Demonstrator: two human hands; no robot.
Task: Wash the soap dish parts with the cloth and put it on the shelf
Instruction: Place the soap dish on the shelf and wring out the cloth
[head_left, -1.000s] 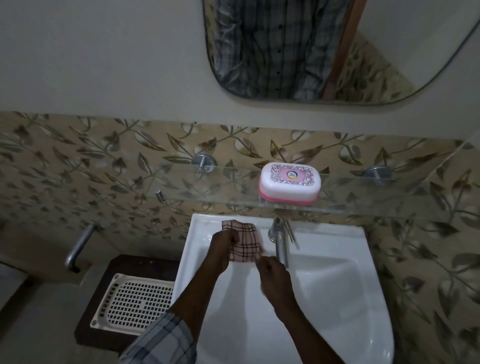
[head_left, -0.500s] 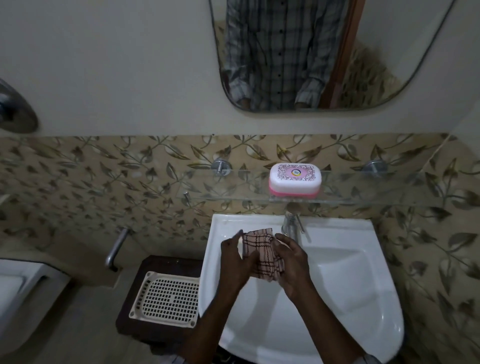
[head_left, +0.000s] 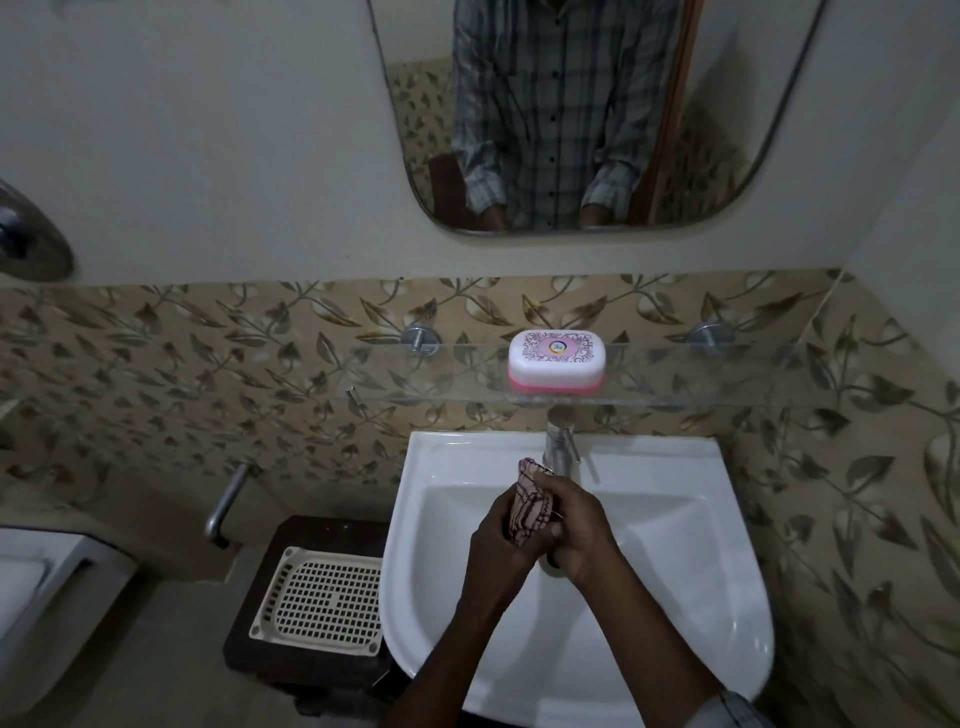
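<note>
Glass shelf (head_left: 685, 382), soap dish (head_left: 557, 359) lengthwise along it, cloth (head_left: 529, 508) gripped below

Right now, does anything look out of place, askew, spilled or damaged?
Nothing stands out. The soap dish sits closed and level on the glass shelf; the left hand and right hand grip the bunched cloth over the sink; the perforated tray lies flat on the stand.
</note>
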